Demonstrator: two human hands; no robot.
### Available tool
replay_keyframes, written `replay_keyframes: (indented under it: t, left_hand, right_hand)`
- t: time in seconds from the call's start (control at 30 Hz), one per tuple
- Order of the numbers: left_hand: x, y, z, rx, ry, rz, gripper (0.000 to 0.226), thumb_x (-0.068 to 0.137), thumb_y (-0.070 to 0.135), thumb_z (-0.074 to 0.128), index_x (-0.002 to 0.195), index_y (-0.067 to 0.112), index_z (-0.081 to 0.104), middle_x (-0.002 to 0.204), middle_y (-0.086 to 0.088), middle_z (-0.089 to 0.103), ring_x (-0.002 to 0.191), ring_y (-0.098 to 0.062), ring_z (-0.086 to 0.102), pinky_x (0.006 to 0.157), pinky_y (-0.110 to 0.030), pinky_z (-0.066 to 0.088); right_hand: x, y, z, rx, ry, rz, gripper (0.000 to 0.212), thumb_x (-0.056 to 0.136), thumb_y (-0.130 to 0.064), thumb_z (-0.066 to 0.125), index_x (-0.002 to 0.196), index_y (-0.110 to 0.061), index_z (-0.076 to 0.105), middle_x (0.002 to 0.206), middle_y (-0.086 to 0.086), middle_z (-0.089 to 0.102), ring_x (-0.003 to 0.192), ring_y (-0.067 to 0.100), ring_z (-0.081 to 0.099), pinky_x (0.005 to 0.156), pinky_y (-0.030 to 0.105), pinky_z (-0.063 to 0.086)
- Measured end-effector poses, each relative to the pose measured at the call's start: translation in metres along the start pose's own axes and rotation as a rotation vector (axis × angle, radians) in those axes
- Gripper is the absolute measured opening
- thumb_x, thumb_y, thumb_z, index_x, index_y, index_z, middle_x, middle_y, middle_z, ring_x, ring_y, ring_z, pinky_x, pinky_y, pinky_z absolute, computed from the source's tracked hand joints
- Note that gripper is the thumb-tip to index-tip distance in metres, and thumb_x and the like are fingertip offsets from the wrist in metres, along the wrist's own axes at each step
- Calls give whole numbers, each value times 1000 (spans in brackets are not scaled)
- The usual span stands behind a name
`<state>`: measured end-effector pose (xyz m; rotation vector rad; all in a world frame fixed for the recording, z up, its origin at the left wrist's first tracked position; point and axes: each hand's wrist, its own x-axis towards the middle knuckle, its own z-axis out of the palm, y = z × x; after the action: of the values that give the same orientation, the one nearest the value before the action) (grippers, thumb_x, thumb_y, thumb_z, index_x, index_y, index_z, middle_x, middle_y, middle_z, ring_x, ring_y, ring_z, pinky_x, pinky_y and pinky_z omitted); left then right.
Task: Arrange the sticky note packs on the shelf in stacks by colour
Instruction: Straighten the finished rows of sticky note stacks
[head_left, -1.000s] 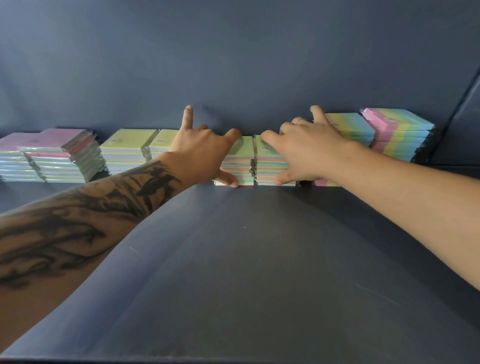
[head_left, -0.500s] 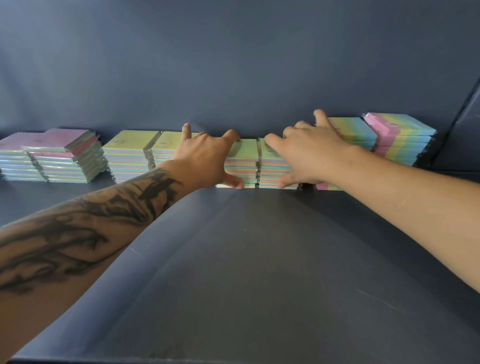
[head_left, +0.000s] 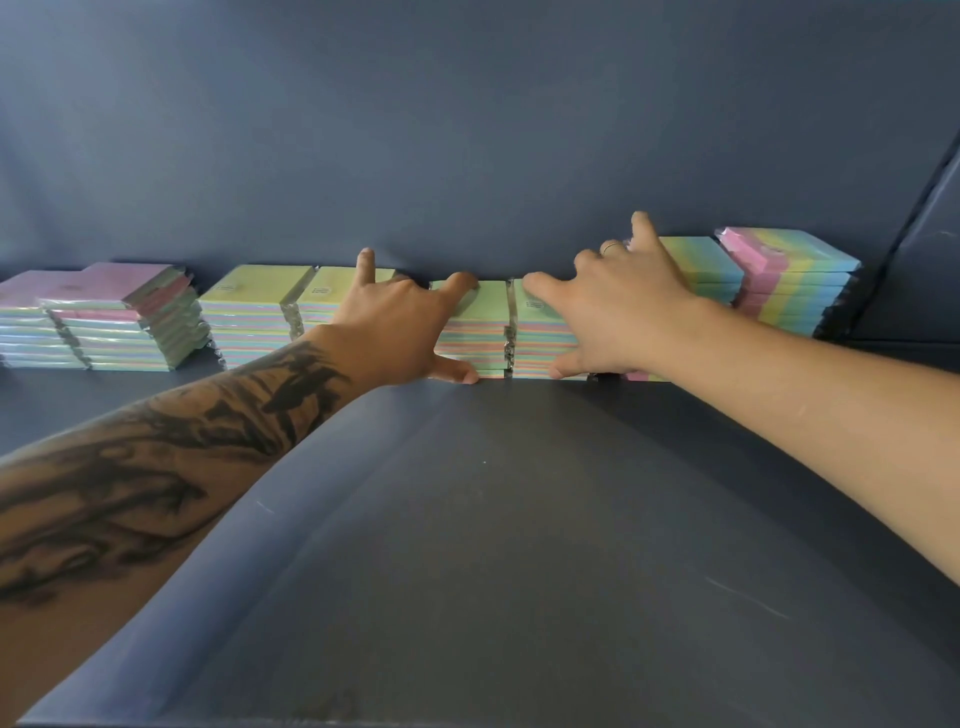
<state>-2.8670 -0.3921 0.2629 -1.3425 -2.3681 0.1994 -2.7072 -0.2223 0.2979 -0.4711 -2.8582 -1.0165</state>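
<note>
The left hand (head_left: 400, 322) and right hand (head_left: 618, 312) each grip a green stack (head_left: 480, 332) at the shelf (head_left: 519, 519) back, squaring them; next they likely need pushing together.

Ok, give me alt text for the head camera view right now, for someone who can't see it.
Two hands grip adjoining green-topped stacks of sticky note packs on a dark shelf: left hand on the left stack, right hand on the right stack. Pink-topped stacks sit far left, rainbow stacks far right.

Bare forearms; dark tattoo (head_left: 171, 467) along left one; ring (head_left: 612, 246) on right grip (head_left: 618, 317)
</note>
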Motion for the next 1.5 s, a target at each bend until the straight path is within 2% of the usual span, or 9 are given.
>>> replay_keyframes:
  t: [0.2, 0.37, 0.5, 0.67, 0.83, 1.07, 1.23, 1.37, 1.5]
  left_hand:
    - [3, 0, -2, -102, -32, -49, 99, 70, 82, 69, 147, 34, 27, 88, 6, 53, 111, -28, 62, 108, -49, 32]
    - [9, -2, 2, -164, -20, -74, 100, 66, 79, 74, 146, 40, 28, 113, 3, 70, 115, -27, 61, 105, -44, 34]
    - [8, 0, -3, -197, -30, -93, 100, 67, 75, 78, 148, 39, 30, 115, 4, 69, 115, -26, 60, 108, -44, 31]
    - [7, 0, -5, -221, -28, -105, 100, 67, 72, 80, 148, 38, 31, 117, 5, 68, 115, -25, 60, 109, -43, 30]
    - [7, 0, -5, -235, -32, -110, 100, 67, 73, 80, 147, 38, 31, 118, 5, 69, 114, -26, 60, 110, -43, 29]
    - [5, 1, -5, -203, -42, -103, 99, 67, 78, 75, 145, 38, 28, 98, 6, 61, 113, -26, 60, 108, -45, 30]
    - [6, 0, -8, -177, -78, -73, 103, 68, 77, 75, 147, 37, 23, 98, 6, 60, 113, -27, 60, 109, -49, 31]
    - [8, -1, -8, -184, -95, -65, 101, 69, 72, 77, 146, 37, 22, 93, 6, 65, 105, -28, 62, 106, -49, 32]
    - [8, -1, -9, -183, -109, -75, 101, 69, 63, 81, 147, 37, 21, 94, 7, 60, 106, -28, 61, 107, -48, 30]
  right_hand:
    - [2, -1, 0, 6, -80, 3, 99, 75, -87, 55, 149, -30, 24, 105, 8, 69, 118, 38, 58, 115, 74, 9]
    - [3, -6, -1, 85, -76, 16, 93, 75, -77, 66, 143, -26, 29, 93, 7, 63, 114, 37, 59, 115, 73, 8]
    - [3, -9, -2, 81, -83, 10, 94, 78, -73, 68, 146, -23, 26, 104, 11, 68, 116, 37, 58, 113, 72, 10]
    - [4, -11, -3, 109, -78, 11, 88, 78, -67, 73, 139, -24, 27, 85, 6, 49, 112, 36, 58, 111, 66, 19]
    - [3, -14, -3, 112, -67, 21, 90, 78, -66, 74, 140, -24, 25, 85, 6, 48, 111, 36, 58, 109, 64, 22]
    - [5, -13, -5, 86, -121, 57, 111, 81, -69, 68, 159, -21, 5, 102, 9, 64, 115, 37, 60, 113, 76, 3]
    - [8, -17, -10, 153, -203, 105, 117, 82, -32, 73, 162, -21, -11, 75, 2, 42, 103, 35, 63, 114, 74, 4]
    - [4, -19, -16, 185, -252, 112, 113, 80, -5, 62, 162, -23, -13, 72, 4, 44, 86, 32, 54, 116, 71, 3]
    - [1, -21, -18, 184, -254, 109, 114, 76, 3, 57, 162, -24, -14, 72, 5, 40, 99, 34, 56, 117, 69, 4]
